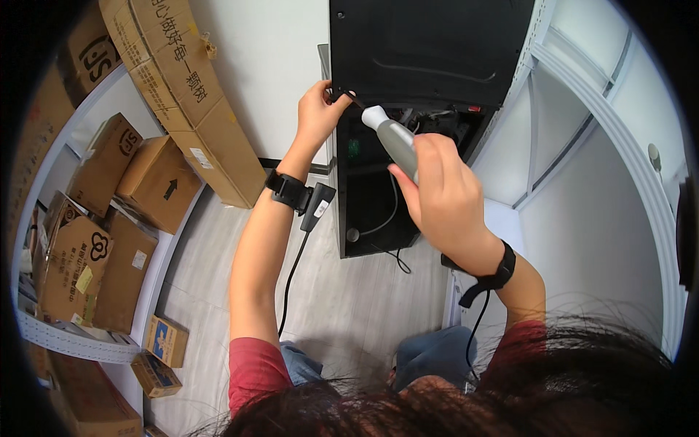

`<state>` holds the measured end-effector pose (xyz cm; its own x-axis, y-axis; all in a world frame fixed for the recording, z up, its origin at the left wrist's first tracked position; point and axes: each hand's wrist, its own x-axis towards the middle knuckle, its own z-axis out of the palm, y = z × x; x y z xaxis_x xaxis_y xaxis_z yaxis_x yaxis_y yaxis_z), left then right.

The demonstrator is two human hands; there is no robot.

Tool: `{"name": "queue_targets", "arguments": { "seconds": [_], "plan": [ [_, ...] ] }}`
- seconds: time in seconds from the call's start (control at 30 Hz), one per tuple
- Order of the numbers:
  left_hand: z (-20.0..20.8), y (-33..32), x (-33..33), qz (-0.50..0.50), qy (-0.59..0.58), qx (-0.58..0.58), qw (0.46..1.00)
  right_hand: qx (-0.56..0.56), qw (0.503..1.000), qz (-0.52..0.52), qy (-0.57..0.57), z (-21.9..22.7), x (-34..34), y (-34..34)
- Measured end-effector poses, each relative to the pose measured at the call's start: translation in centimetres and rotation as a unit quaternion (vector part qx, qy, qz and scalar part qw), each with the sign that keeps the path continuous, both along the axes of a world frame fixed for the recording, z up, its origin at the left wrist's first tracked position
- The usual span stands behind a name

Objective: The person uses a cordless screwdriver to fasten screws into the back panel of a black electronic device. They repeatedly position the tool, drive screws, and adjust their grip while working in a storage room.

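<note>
A tall black appliance [437, 47] stands in front of me, its lower compartment uncovered so that wires [437, 116] and a thin pale tube [395, 207] show inside. At the left edge of that opening my left hand [319, 116] pinches a small dark part that I cannot make out. My right hand [448, 193] is wrapped round the grey-and-white handle of a screwdriver [397, 138]. The tool slants up and left, its dark shaft pointing at the spot by my left fingertips. Whether the tip touches anything is too small to tell.
A long cardboard box [189, 95] leans against the wall at the left. Several cartons [160, 182] fill a white shelf beside it, and small boxes [166, 341] lie below. White metal framing [611, 102] stands at the right. Cables [291, 277] hang from both wrist straps.
</note>
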<state>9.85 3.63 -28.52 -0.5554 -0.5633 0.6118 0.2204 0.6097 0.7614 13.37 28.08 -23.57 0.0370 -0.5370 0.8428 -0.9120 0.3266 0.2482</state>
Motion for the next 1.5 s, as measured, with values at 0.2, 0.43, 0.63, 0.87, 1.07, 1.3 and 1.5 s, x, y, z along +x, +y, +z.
{"name": "queue_targets", "arguments": {
  "seconds": [0.2, 0.43, 0.63, 0.87, 1.07, 1.3, 1.5],
  "plan": [
    [-0.1, -0.1, -1.4, 0.029, 0.011, 0.005, 1.0, -0.096, 0.995, -0.003, -0.03, 1.0, -1.3, -0.6],
    [0.2, 0.4, -1.0, 0.039, -0.018, 0.012, 0.999, 0.021, 0.997, -0.016, -0.067, 1.2, -1.1, 0.1],
    [0.2, 0.0, -1.0, 0.032, -0.023, 0.026, 0.999, -0.06, 0.996, 0.058, 0.007, 2.6, -1.3, -1.3],
    [0.2, -0.4, -1.2, 0.05, -0.013, 0.025, 0.998, -0.046, 0.998, 0.039, 0.016, 2.4, -1.2, -2.4],
    [0.2, 0.1, -0.8, 0.039, -0.017, 0.025, 0.999, -0.048, 0.985, 0.164, 0.016, 3.2, -1.1, -2.3],
    [0.2, 0.3, -0.4, 0.051, -0.018, 0.026, 0.998, 0.004, 0.997, -0.078, -0.014, 1.9, 0.0, -2.2],
    [0.5, 0.9, -0.1, 0.046, -0.021, 0.052, 0.997, 0.07, 0.976, 0.141, 0.147, 2.0, 0.2, -3.1]
  ]
}}
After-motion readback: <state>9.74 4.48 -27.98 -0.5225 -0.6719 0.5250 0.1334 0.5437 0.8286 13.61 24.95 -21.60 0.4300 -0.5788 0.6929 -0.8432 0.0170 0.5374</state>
